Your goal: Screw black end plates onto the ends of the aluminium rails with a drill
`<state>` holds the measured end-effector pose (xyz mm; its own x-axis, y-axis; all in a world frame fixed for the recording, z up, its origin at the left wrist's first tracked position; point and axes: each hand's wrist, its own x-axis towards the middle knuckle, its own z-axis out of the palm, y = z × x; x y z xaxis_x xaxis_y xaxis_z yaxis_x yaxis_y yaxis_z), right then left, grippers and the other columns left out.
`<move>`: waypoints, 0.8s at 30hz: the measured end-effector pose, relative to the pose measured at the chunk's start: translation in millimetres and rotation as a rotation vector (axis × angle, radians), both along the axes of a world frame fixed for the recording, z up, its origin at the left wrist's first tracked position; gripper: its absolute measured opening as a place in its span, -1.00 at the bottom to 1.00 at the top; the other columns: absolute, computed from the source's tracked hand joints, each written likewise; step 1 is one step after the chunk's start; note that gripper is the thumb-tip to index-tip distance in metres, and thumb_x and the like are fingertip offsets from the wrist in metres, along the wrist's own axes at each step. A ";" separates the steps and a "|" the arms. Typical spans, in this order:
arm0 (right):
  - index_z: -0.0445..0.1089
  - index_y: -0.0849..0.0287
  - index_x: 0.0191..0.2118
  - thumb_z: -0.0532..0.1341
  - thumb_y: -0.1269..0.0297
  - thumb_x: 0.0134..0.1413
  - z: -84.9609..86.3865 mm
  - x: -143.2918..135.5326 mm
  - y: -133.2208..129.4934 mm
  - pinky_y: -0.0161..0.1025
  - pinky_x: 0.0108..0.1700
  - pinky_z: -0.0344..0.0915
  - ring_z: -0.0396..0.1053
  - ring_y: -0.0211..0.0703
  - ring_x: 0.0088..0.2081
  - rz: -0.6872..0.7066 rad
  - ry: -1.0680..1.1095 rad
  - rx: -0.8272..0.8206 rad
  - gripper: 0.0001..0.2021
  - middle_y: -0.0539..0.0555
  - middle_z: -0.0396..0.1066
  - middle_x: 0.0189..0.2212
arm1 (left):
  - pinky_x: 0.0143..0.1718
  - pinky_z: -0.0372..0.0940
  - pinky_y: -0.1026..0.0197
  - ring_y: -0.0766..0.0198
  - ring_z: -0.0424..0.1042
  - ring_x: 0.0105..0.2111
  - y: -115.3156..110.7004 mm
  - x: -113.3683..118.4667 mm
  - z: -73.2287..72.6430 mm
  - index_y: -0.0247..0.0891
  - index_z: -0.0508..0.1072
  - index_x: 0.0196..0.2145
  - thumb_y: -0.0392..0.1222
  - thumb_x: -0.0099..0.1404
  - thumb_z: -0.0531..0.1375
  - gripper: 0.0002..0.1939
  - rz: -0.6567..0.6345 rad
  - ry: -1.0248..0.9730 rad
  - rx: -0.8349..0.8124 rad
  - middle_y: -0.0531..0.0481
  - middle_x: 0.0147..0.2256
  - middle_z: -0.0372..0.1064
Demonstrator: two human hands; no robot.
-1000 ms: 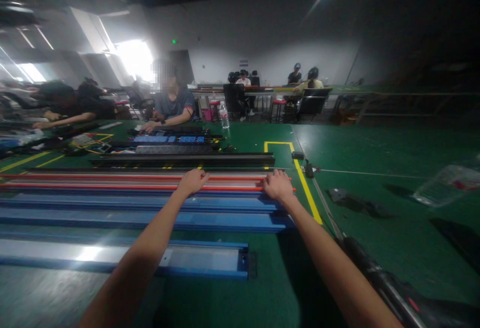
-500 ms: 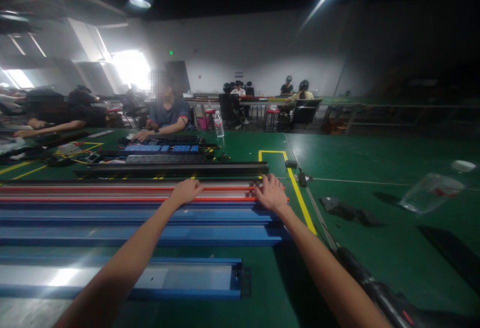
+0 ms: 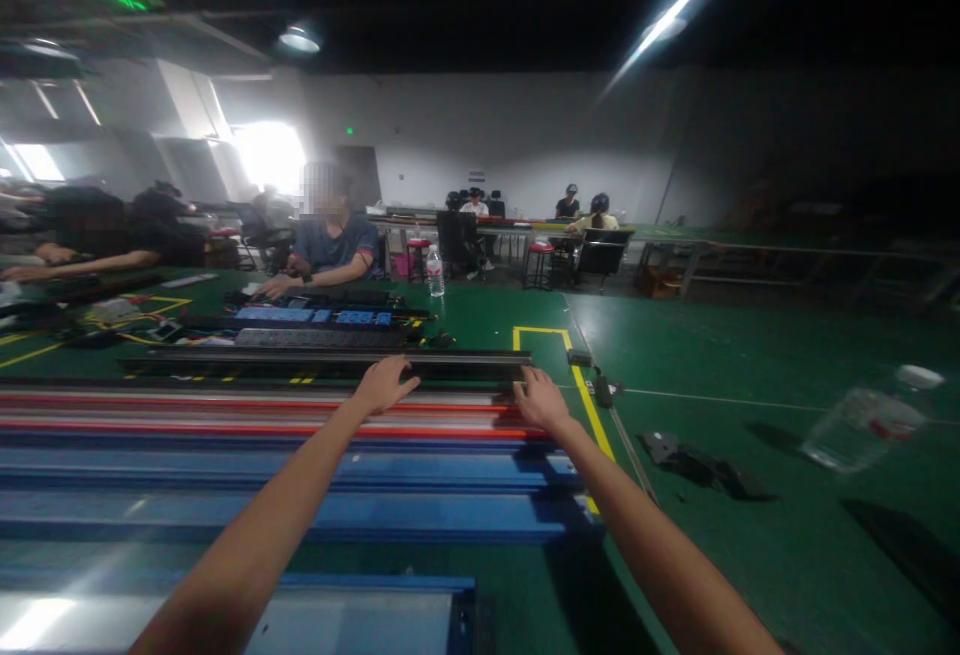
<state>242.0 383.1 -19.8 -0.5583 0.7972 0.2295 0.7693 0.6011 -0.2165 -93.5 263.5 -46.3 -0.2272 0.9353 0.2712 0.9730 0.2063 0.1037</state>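
Observation:
Long rails lie side by side across the green table. My left hand [image 3: 386,385] is over the red-edged rails [image 3: 450,422], its thumb apart from its fingers, which reach the near edge of a black rail [image 3: 465,365]. Beside that black rail's right end is my right hand [image 3: 541,400], fingers loosely spread. Neither hand visibly grips anything; whether the fingertips touch the black rail is hard to see. Nearer to me lie blue rails [image 3: 465,510], partly crossed by my forearms. Another blue-framed piece [image 3: 375,625] lies at the bottom.
Water bottles stand at right [image 3: 862,425] and farther back [image 3: 435,273]. Dark crumpled pieces [image 3: 705,465] and a small black connector [image 3: 602,390] lie right of the rails. Blue socket strips [image 3: 277,316] and wires lie beyond. A co-worker [image 3: 334,240] sits across the table.
Both hands have moved forward from the red-edged rails toward the black rail. The view has tilted up slightly, so the table sits lower in the picture.

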 end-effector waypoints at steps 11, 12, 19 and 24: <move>0.25 0.11 0.26 0.23 0.13 0.30 -13.5 -7.9 26.5 0.31 0.25 0.14 0.18 0.21 0.27 0.046 -0.062 -0.008 -0.52 0.20 0.16 0.32 | 0.26 -0.01 -0.31 -0.11 0.04 0.35 -2.4 -1.8 -11.5 -0.15 0.10 0.37 0.20 0.43 -0.06 -0.32 0.066 -0.045 -0.082 -0.23 0.33 0.13; 0.25 0.11 0.27 0.23 0.13 0.30 -14.2 -7.5 25.8 0.32 0.25 0.14 0.18 0.21 0.27 0.044 -0.065 -0.005 -0.51 0.20 0.16 0.32 | 0.26 -0.01 -0.30 -0.11 0.06 0.33 -2.5 -1.2 -11.5 -0.15 0.11 0.37 0.20 0.43 -0.06 -0.33 0.068 -0.041 -0.080 -0.24 0.32 0.14; 0.27 0.12 0.25 0.23 0.12 0.30 -9.6 -5.8 17.4 0.29 0.24 0.17 0.21 0.19 0.25 0.028 -0.079 0.040 -0.53 0.20 0.20 0.29 | 0.22 0.02 -0.31 -0.14 0.17 0.25 -4.0 -0.4 -11.0 -0.15 0.25 0.29 0.20 0.43 -0.04 -0.39 0.082 -0.006 -0.057 -0.25 0.25 0.23; 0.31 0.14 0.20 0.23 0.13 0.30 -5.6 -4.5 12.2 0.22 0.18 0.26 0.30 0.13 0.17 0.020 -0.083 0.068 -0.58 0.19 0.30 0.21 | 0.18 0.07 -0.25 -0.15 0.24 0.17 -5.1 -0.8 -11.8 -0.19 0.35 0.21 0.19 0.42 -0.01 -0.43 0.087 0.032 -0.035 -0.27 0.15 0.32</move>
<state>237.5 395.4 -25.4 -0.5935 0.7697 0.2350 0.7705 0.6278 -0.1106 -94.2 258.5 -58.0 -0.3001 0.9213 0.2472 0.9538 0.2934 0.0643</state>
